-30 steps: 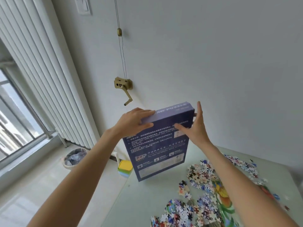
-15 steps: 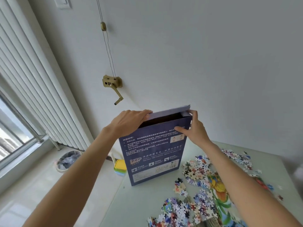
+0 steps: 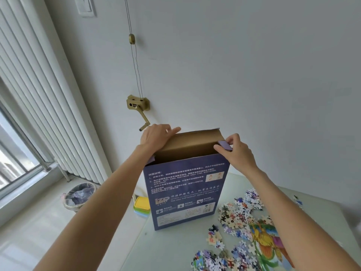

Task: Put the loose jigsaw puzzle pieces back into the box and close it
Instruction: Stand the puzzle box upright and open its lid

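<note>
A dark blue puzzle box (image 3: pixel 185 194) stands upright on the pale table (image 3: pixel 172 249), its top end open and the brown lid flap (image 3: pixel 195 139) folded back. My left hand (image 3: pixel 156 136) rests on the flap's left top corner with its fingers lying over the edge. My right hand (image 3: pixel 234 151) pinches the small purple side flap (image 3: pixel 225 145) at the box's right top corner. Loose jigsaw pieces (image 3: pixel 240 212) lie scattered on the table to the right of the box, beside a partly joined colourful section (image 3: pixel 267 237).
A stack of yellow, green and blue pads (image 3: pixel 141 206) sits just left of the box at the table's edge. A lined waste bin (image 3: pixel 79 195) stands on the floor by the white vertical blinds (image 3: pixel 39 94). A brass crank (image 3: pixel 138 108) is fixed to the wall behind.
The lid flap has swung from shut to fully open. My right hand moved from the box's front to pinch the side flap, and the box now stands on the table.
</note>
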Tool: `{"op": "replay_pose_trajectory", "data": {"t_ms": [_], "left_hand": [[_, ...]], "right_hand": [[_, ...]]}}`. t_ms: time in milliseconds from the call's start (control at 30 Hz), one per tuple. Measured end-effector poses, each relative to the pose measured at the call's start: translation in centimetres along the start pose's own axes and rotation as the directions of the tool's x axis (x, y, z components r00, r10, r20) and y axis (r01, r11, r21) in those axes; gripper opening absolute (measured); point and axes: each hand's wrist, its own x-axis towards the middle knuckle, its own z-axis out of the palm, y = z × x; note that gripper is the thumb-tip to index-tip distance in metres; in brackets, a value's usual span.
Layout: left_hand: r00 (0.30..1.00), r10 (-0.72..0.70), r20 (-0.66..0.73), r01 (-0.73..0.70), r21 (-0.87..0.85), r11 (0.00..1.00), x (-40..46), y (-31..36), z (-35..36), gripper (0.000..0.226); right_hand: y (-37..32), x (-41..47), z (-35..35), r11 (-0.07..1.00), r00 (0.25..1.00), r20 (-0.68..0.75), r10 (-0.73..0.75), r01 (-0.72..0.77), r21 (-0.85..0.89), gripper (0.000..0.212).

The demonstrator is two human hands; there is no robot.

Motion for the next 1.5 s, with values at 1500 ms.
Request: {"op": "replay_pose_trajectory", "data": {"t_ms": [1500], "left_hand": [[0.985,0.006,-0.173,-0.058,-0.296,0.954,-8.4,-4.3,1.6,0.041]], "right_hand": [[-0.2,-0.4,1.0,0.962,1.0,-0.002,-0.029,0.029,0.271,0.038]]}}
